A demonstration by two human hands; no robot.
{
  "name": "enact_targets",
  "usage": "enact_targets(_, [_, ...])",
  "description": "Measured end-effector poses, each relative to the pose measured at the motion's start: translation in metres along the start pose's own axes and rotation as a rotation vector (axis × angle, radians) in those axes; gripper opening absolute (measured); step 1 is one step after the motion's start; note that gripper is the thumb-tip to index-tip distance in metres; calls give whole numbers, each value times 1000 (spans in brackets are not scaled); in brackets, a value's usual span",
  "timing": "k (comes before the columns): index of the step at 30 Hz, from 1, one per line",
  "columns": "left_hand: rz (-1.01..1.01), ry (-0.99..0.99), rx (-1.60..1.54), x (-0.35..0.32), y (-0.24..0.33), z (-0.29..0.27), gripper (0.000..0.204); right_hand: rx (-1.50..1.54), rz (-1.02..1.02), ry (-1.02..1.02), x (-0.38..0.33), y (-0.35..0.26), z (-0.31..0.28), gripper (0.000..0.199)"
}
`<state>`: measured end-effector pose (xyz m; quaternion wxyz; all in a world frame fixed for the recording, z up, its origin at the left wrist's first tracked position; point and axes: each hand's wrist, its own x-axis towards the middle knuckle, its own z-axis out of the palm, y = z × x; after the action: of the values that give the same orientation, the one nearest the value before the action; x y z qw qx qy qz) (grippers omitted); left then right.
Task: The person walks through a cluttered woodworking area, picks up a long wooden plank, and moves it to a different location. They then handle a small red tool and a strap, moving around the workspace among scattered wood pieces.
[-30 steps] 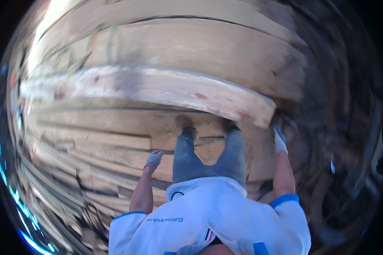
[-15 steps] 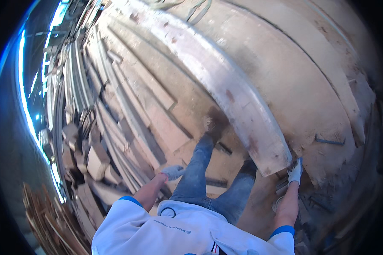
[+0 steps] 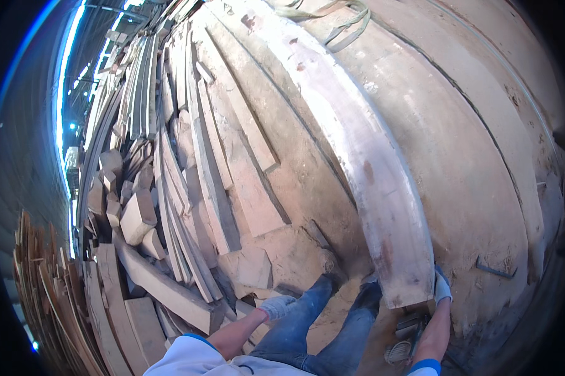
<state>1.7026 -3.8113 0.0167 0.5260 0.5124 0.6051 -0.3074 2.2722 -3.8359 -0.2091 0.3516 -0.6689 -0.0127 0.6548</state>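
A long, pale, curved wooden slab (image 3: 382,188) runs from the far end down to my right side. Beside the right edge of its near end is my right hand (image 3: 443,288) in a white glove. Its fingers point forward along the edge in shadow, so their grip is hard to make out. My left hand (image 3: 277,307), also gloved, hangs by my left thigh with loose fingers and nothing in it. Both my legs (image 3: 313,310), in blue jeans, stand just left of the slab's near end.
Long boards and beams (image 3: 210,182) lie along the left, with short wood blocks (image 3: 138,218) among them. Thin strips (image 3: 44,288) stand bundled at the lower left. A wide flat slab (image 3: 445,144) lies to the right, bearing a strap (image 3: 351,25) and a dark metal bar (image 3: 495,268).
My view has shifted, so the curved slab's near end appears lower. My legs have moved relative to the slab. My right hand stays near its end, and my left hand stays by my thigh.
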Motion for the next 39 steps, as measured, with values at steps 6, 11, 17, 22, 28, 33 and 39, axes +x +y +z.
enact_targets(6, [-224, 132, -140, -21, -32, 45, 54, -274, 0, -15, 5, -23, 19, 54])
enact_targets(11, [-226, 239, -151, -28, -31, 62, 56, -15, 173, -76, 12, -12, 20, 53])
enact_targets(17, [-27, 346, -383, 51, -32, 82, 53, 54, 369, -158, 30, -1, 10, 46])
enact_targets(22, [122, 248, -519, 130, -21, 102, 53, -61, 335, -104, 40, 9, -4, 45])
enact_targets(28, [242, -53, -659, 213, 34, 148, 51, -134, 224, -65, 58, 29, -32, 47])
enact_targets(33, [486, 78, -704, 283, 109, 173, 49, -449, 81, -170, 39, 23, -18, 47])
enact_targets(39, [687, 53, -823, 344, 178, 198, 51, -98, 312, 66, 19, 7, 16, 42])
